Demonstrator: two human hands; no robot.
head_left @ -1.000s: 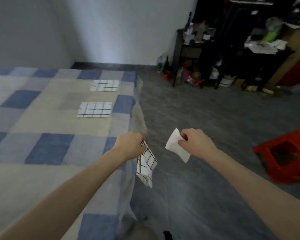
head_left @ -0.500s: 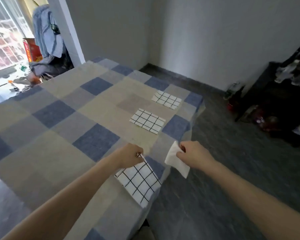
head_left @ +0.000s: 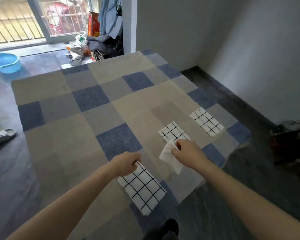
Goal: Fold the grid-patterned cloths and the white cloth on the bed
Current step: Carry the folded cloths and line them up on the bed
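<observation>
Now bed (head_left: 87, 129) fills view. Left hand (head_left: 126, 164) pinches grid cloth (head_left: 142, 185), flat, long axis running back-right from it; it hung 1 s ago. Right hand (head_left: 187, 154) pinches white cloth (head_left: 170, 158), dangling just left.

The bed (head_left: 76, 144) across the middle of the frame wears a patchwork cover of beige, grey and dark blue squares. On it, three white cloths carry a black grid: one at lower centre (head_left: 142, 186), one right of centre (head_left: 173, 131), one further right (head_left: 206, 121). A plain white cloth (head_left: 170, 155) shows between them. At upper left sits a light blue basin (head_left: 4, 62); an orange-red box (head_left: 93, 25) stands at top centre.
</observation>
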